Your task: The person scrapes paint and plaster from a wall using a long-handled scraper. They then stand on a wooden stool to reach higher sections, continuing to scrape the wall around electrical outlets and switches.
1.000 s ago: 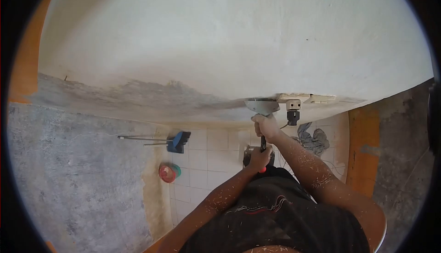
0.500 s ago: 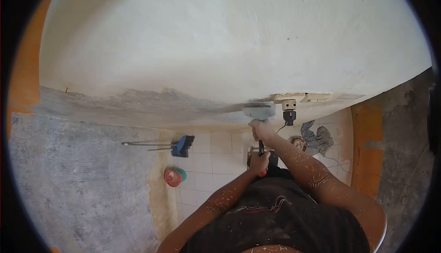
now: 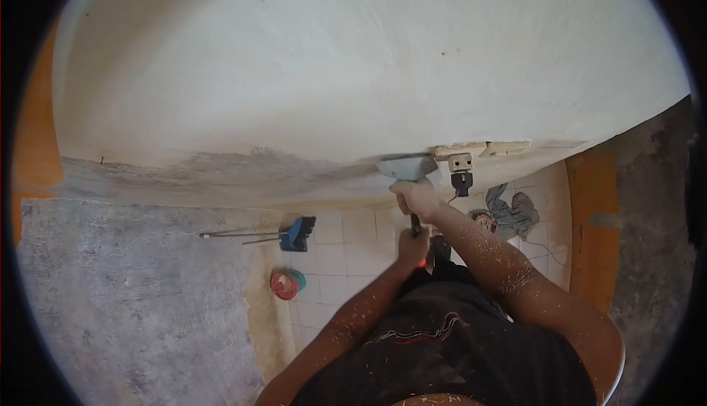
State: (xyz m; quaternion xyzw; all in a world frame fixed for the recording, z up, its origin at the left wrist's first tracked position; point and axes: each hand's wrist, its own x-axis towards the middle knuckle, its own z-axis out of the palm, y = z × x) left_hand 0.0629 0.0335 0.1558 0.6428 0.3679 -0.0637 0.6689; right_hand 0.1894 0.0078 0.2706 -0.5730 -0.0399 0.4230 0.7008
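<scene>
Both my hands are closed round a long-handled scraper with a wide pale blade. My right hand grips it close to the blade, partly covering the neck. Lower down, my left hand is wrapped round the dark handle, and a bit of red shows below it. The blade's edge lies at the wall, where white coating meets a rough grey patch. Just right of the blade is a wall socket with a black plug in it. Pale flakes cover both forearms.
Along the tiled floor stand a blue dustpan with a long handle and a red and green bucket. A grey cloth lies at right beside a round object, with a cord nearby.
The scraper and both hands have shifted slightly up and left in view, and the blade now tilts more. My view has also moved a little. Both hands keep their grip.
</scene>
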